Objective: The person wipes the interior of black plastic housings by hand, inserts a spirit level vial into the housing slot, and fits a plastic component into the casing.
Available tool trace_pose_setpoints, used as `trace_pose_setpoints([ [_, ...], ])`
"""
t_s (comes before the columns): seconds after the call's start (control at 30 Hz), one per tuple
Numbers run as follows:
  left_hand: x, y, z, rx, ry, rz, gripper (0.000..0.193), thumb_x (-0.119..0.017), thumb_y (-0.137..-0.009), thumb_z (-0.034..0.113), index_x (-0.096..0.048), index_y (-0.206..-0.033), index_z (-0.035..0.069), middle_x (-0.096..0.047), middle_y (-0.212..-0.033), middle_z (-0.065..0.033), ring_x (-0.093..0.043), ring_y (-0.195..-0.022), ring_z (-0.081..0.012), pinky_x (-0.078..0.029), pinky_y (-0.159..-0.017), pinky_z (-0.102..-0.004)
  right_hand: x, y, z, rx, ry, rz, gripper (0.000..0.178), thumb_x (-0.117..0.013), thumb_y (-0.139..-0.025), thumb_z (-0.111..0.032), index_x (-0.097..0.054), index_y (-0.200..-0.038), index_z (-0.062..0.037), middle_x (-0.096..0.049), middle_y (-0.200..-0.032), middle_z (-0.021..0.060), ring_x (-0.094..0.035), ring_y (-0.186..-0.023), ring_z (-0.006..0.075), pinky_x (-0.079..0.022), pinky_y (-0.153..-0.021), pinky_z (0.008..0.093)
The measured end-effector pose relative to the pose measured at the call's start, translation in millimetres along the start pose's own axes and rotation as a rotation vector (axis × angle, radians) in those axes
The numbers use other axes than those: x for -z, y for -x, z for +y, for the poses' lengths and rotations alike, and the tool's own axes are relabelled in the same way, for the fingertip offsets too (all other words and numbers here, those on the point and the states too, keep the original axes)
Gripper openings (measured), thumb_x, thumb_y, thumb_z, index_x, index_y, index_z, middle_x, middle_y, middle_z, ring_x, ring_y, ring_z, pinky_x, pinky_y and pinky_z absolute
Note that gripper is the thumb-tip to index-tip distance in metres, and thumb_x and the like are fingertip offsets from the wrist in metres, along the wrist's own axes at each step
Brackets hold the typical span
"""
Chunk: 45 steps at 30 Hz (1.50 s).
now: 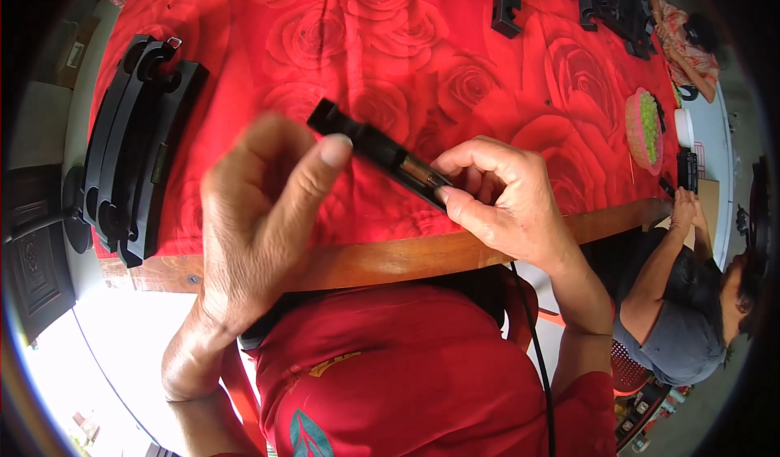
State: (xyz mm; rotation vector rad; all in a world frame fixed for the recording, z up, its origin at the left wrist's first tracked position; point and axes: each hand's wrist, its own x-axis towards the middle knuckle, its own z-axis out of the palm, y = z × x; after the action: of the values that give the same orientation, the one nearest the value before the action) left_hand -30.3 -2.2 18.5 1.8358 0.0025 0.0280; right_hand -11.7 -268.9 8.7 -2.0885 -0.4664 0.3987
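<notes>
Spreading wide beneath the fingers, the red rose-patterned surface (504, 91) carries work that looks to me only partway through: one piece in hand, plenty of similar ones lying about. Past the right fingers, at the corner, another person (678, 327) sits with hands together near some dark parts. Out to the left of the left fingers, well apart from them, lies a stack of long black parts (130, 140), set side by side; I would guess these are finished, though from where I stand I can't be sure. Ahead of the right fingers and farther off, a looser heap of black parts (609, 10) could be waiting or done; nothing I see settles it.

As for the hands, the right hand (512, 201) has thumb and forefinger pinched on the near end of a long black piece (378, 148), the other fingers curled in behind. The left hand (252, 205) is blurred, its thumb raised just beside the far end; whether those fingers touch the piece, I cannot tell. The piece itself slants between the two hands, above the cloth, its far end up by the left thumb tip. Smallest of all, a coppery strip (418, 169) shows in the piece's slot, right beside the right fingertips, so that part seems already seated or nearly so.
</notes>
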Motion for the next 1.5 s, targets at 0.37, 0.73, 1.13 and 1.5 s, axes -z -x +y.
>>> trace_pose_setpoints([
  [0.37,-43,16,-6,0.215,0.373,-0.267,0.05,-0.07,-0.101,0.013,-0.049,-0.141,-0.008,-0.072,-0.099,-0.0131,-0.072,-0.086,-0.0137,-0.059,-0.07,-0.0292,-57,17,-18,-0.079,-0.374,0.226,0.034,-0.076,-0.09,0.006,-0.053,-0.114,-0.0011,-0.064,-0.093,0.0043,-0.064,-0.074,0.0054,-0.052,-0.06,0.0248],
  [0.73,-26,-15,8,0.218,0.048,-0.494,0.047,-0.062,-0.097,0.012,-0.056,-0.14,-0.005,-0.063,-0.09,-0.0055,-0.059,-0.08,-0.0098,-0.052,-0.074,-0.028,-38,21,-32,0.044,0.103,0.066,0.046,-0.083,-0.088,-0.02,-0.058,-0.123,-0.003,-0.07,-0.083,0.014,-0.073,-0.071,0.0335,-0.057,-0.06,0.043],
  [1.13,-14,-45,-6,-0.292,-0.414,-0.765,0.039,-0.066,-0.093,0.008,-0.07,-0.13,-0.002,-0.068,-0.096,-0.0195,-0.069,-0.089,-0.0296,-0.053,-0.078,-0.0413,12,-25,-3,0.287,0.366,-0.076,0.033,-0.078,-0.09,-0.026,-0.072,-0.109,0.0008,-0.073,-0.098,0.0146,-0.065,-0.089,0.0315,-0.051,-0.085,0.0441],
  [1.5,21,-17,-21,-0.173,-0.316,-0.467,0.032,-0.079,-0.089,0.007,-0.075,-0.12,-0.001,-0.068,-0.102,-0.0138,-0.069,-0.095,-0.0269,-0.054,-0.082,-0.0373,-1,-22,0,0.212,0.36,-0.011,0.024,-0.081,-0.085,-0.016,-0.074,-0.104,-0.0038,-0.069,-0.086,0.0093,-0.062,-0.077,0.0278,-0.051,-0.072,0.0424],
])
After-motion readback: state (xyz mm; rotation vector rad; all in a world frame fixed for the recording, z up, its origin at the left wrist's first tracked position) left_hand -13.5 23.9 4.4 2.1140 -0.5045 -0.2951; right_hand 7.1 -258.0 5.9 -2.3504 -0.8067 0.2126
